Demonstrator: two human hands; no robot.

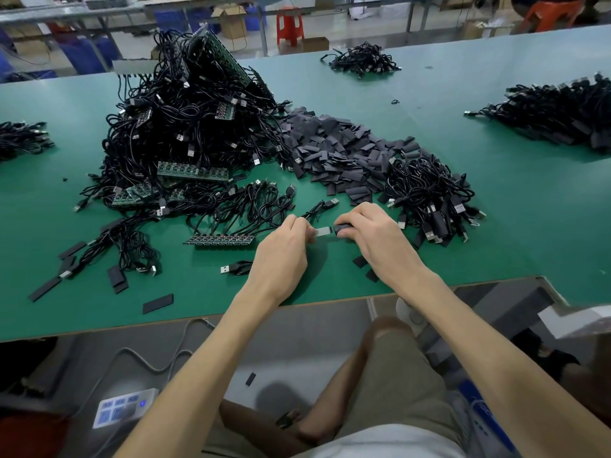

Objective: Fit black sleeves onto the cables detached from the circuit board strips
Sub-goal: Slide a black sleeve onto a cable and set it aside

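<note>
An electronics assembly workshop: a long green-topped workbench [429, 94] carries heaps of tangled black USB cables [185, 127], green circuit board strips [193, 171] and flat black sleeves [337, 150]; behind stand brown cardboard boxes [231, 23], blue plastic crates [86, 54] and a red plastic stool [290, 26].

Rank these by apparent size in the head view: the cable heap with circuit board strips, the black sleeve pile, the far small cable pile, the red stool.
Largest first:
cable heap with circuit board strips
black sleeve pile
far small cable pile
red stool
The last two lie farthest off, so distance shrinks them.
</note>
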